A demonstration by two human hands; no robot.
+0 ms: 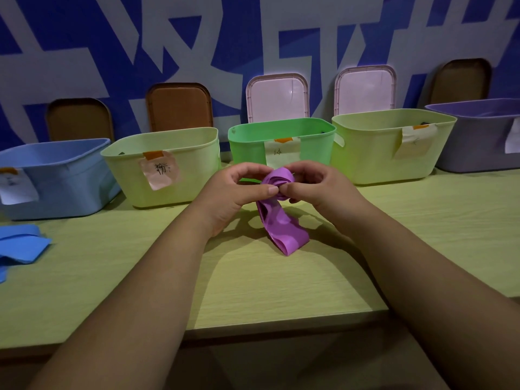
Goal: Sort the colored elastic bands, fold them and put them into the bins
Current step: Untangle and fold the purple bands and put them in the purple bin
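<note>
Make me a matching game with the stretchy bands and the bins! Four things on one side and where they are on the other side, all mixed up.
Things
1. purple band
2. blue bands
3. bright green bin
4. purple bin

Places
A. far right end of the row of bins
B. lying on the table, at the left edge of the picture
C. pinched between the left hand and the right hand
D. middle of the row, right behind the hands

Pairs: 1-C, 2-B, 3-D, 4-A
</note>
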